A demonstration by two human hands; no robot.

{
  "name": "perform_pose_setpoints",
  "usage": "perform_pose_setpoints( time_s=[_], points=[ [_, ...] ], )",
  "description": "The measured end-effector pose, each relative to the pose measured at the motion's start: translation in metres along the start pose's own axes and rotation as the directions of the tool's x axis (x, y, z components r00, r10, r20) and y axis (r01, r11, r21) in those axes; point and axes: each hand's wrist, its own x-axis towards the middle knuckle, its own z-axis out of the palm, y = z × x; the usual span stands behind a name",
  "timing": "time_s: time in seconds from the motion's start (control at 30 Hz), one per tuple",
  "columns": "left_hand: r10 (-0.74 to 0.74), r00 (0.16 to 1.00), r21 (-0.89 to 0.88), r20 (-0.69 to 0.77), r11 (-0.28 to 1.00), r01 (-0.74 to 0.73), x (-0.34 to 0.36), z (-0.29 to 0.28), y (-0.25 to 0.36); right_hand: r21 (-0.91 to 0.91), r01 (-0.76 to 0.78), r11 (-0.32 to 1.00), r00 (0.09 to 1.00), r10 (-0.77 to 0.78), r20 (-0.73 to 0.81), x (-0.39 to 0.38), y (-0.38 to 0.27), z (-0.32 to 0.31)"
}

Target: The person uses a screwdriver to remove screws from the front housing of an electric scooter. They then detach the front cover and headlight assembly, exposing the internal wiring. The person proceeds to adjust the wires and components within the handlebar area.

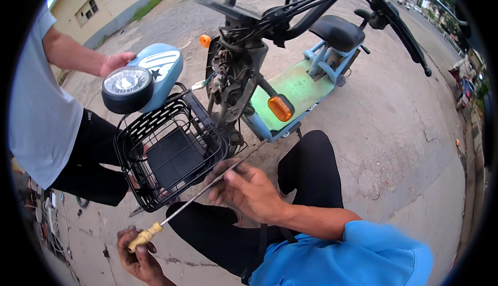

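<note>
Co-worker's hand (115,62): we see it steadying the blue headlight housing (145,77), far left.
Left hand (139,255): pinching the screwdriver (194,199) by its yellow handle, near left.
Right hand (247,188): fingers closed around the shaft, beside the wire basket (171,151).

A blue electric scooter (290,86) with its front cover stripped off stands on the concrete ground (404,146), wiring bare below the handlebars (332,0). In front of the scooter hangs a black wire basket (168,148). Just below the basket, the left hand (137,255) grips the yellow handle of a long screwdriver (197,198), whose thin shaft runs up towards the scooter's front. The right hand (246,187) lies over the shaft, fingers closed loosely on it. Left of the basket, another person's hand (115,62) holds the detached blue headlight housing (142,78) above it.
</note>
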Motion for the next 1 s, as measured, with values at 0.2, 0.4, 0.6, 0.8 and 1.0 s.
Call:
perform_pose_setpoints(
  time_s=[0.2,0.4,0.6,0.8,1.0],
  points=[
    [0.039,0.999,0.047,-0.026,0.998,-0.038,0.04,0.012,0.01,-0.143,0.027,0.989,0.999,-0.032,-0.029,0.062,-0.019,0.006],
    [0.053,0.998,0.073,-0.018,0.996,-0.051,0.076,0.041,0.004,-0.146,0.113,0.983,0.988,-0.126,-0.084,0.103,-0.034,0.001],
    [0.099,0.995,0.019,-0.011,0.995,-0.099,0.097,0.056,-0.009,-0.151,0.2,0.968,0.974,-0.213,-0.072,0.122,-0.045,0.003],
    [0.09,0.995,0.042,-0.035,0.995,-0.088,0.105,0.062,-0.012,-0.163,0.208,0.964,0.972,-0.222,-0.073,0.136,-0.05,0.006],
    [0.111,0.993,0.033,-0.038,0.993,-0.11,0.119,0.067,-0.015,-0.143,0.224,0.964,0.971,-0.234,-0.056,0.144,-0.051,0.003]
  ],
)
